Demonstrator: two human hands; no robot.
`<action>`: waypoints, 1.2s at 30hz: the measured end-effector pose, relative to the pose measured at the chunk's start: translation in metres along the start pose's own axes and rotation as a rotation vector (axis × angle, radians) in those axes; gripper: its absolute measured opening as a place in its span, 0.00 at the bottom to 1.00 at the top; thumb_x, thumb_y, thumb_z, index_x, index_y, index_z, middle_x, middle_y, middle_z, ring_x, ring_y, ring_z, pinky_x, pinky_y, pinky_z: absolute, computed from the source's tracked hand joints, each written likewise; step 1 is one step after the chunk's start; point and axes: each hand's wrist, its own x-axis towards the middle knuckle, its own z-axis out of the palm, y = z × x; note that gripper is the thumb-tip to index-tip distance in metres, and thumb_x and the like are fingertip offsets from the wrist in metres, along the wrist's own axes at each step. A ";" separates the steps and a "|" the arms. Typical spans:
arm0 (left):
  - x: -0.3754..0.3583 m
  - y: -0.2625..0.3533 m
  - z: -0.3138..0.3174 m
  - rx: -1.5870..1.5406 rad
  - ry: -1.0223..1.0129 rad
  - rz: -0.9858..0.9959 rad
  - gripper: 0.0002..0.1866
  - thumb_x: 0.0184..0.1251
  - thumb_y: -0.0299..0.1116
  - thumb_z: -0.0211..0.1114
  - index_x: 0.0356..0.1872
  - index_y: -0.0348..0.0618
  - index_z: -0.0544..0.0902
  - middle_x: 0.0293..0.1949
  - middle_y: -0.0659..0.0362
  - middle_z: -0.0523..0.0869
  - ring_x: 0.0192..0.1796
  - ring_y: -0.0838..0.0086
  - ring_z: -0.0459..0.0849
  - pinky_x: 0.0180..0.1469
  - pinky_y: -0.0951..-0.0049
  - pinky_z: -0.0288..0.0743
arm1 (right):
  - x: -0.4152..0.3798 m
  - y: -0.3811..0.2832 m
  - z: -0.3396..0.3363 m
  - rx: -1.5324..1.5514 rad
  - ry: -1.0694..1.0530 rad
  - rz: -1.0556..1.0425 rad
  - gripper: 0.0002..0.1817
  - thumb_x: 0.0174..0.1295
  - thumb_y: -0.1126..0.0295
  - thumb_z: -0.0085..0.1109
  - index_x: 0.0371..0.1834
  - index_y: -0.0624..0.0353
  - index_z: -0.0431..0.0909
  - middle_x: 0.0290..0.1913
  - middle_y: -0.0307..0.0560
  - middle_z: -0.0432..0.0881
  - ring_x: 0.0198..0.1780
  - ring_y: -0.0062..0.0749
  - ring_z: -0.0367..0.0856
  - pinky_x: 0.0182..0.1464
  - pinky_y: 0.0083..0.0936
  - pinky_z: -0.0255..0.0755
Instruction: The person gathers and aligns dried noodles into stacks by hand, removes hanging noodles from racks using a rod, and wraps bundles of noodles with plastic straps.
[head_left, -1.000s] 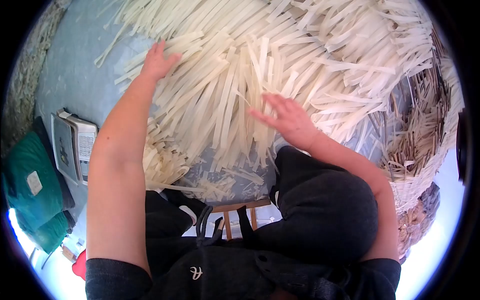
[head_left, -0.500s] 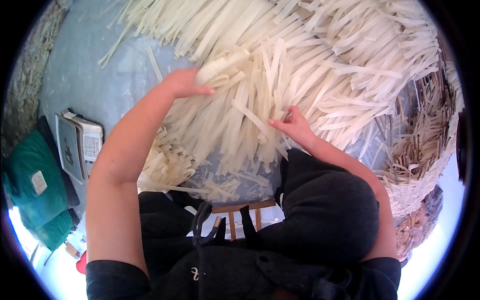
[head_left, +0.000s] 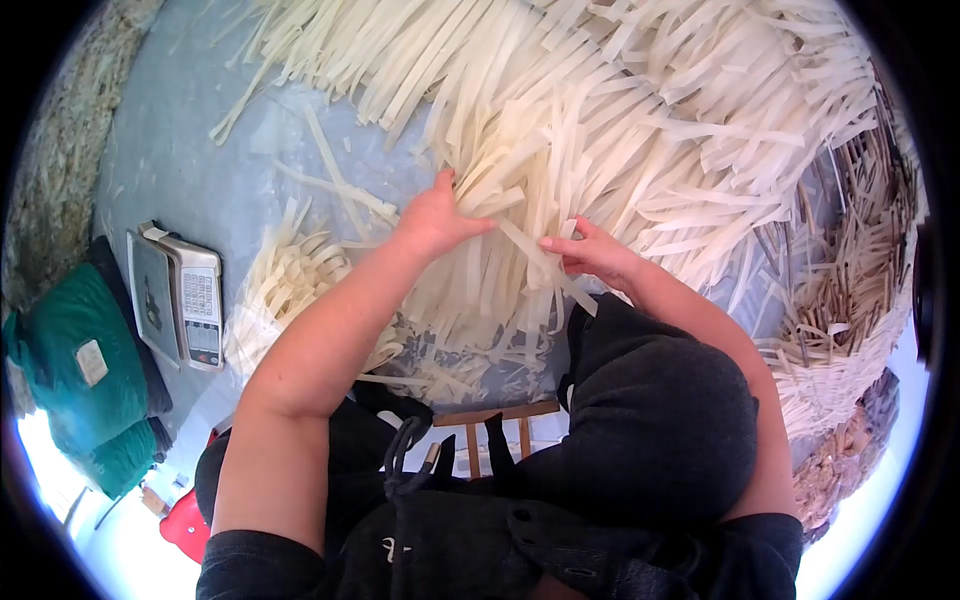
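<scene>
Pale, flat, ribbon-like strips (head_left: 610, 160) lie in a thick layer in front of me. My left hand (head_left: 436, 218) is at the left edge of the layer, a bunch of strips (head_left: 485, 170) between its thumb and fingers; the fingertips are partly hidden. To the right, my right hand (head_left: 598, 252) has its thumb and forefinger close together at a single strip (head_left: 530, 250) that slants down towards my knee. The other fingers of that hand are loosely curled.
A scale with a keypad (head_left: 200, 295) stands at the left, beside a green bag (head_left: 85, 350). A looped heap of strips (head_left: 285, 280) lies near my left forearm. At the right is a woven basket (head_left: 825, 390) with thin sticks and strips. A wooden stool edge (head_left: 495, 413) shows between my legs.
My left hand has moved right and down, bringing its bunch of strips closer to my right hand. The looped heap at the left is now more exposed. My right hand has barely moved.
</scene>
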 end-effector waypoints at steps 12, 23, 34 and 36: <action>0.010 -0.022 0.027 -0.023 0.221 -0.078 0.46 0.43 0.56 0.74 0.64 0.41 0.73 0.60 0.38 0.69 0.68 0.48 0.62 0.67 0.58 0.65 | 0.009 0.000 0.009 0.029 -0.085 -0.076 0.38 0.55 0.52 0.70 0.65 0.58 0.67 0.57 0.47 0.78 0.56 0.32 0.78 0.54 0.29 0.75; -0.026 0.011 0.034 -0.157 -0.025 0.082 0.51 0.41 0.59 0.75 0.68 0.43 0.69 0.72 0.32 0.49 0.75 0.43 0.51 0.73 0.57 0.54 | 0.011 0.019 0.016 0.323 -0.362 -0.070 0.37 0.59 0.62 0.68 0.69 0.57 0.60 0.60 0.46 0.75 0.59 0.31 0.76 0.57 0.32 0.76; -0.037 0.012 0.063 -0.718 -0.242 -0.043 0.37 0.54 0.47 0.73 0.62 0.37 0.73 0.53 0.53 0.83 0.53 0.68 0.83 0.54 0.69 0.77 | 0.005 0.026 0.020 0.305 -0.363 -0.100 0.35 0.57 0.60 0.70 0.66 0.62 0.67 0.59 0.48 0.76 0.60 0.32 0.76 0.58 0.31 0.74; -0.044 0.014 0.069 -0.852 -0.307 -0.063 0.35 0.56 0.45 0.71 0.62 0.38 0.73 0.54 0.52 0.82 0.53 0.68 0.82 0.54 0.69 0.77 | 0.000 0.028 0.018 0.269 -0.347 -0.081 0.36 0.57 0.60 0.71 0.66 0.63 0.67 0.59 0.49 0.76 0.60 0.32 0.75 0.60 0.31 0.73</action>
